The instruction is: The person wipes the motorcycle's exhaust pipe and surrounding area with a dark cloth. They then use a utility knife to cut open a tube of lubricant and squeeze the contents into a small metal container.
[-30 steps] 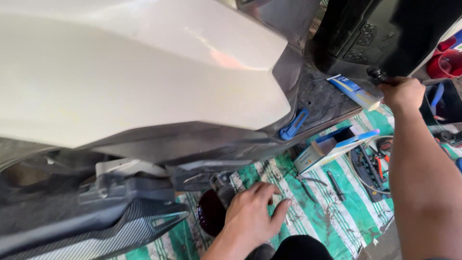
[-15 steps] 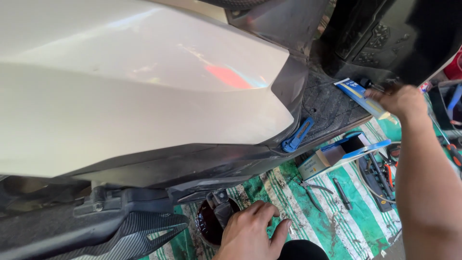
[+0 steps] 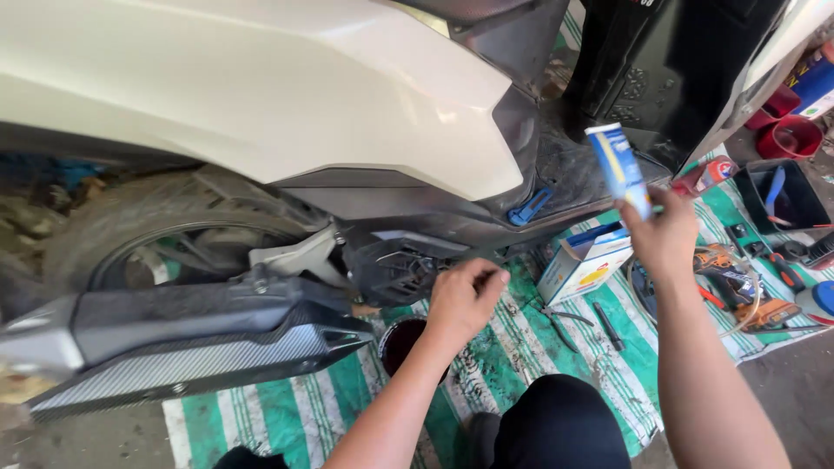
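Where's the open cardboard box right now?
Head view, right of centre: the open cardboard box sits on the green striped mat, below the scooter's footboard, between both hands.

my left hand (image 3: 465, 300) reaches forward, low, fingers curled into a loose fist, forearm bare. my right hand (image 3: 662, 236) is raised higher, fingers pinched closed, arm stretched out.

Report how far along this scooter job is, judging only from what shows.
Done: an open carton lies on the striped mat, and a dish of dark fluid sits under the engine. In hand: the right hand holds up a blue and white tube, while the left hand reaches to the engine case. Left: pliers and other tools lie scattered.
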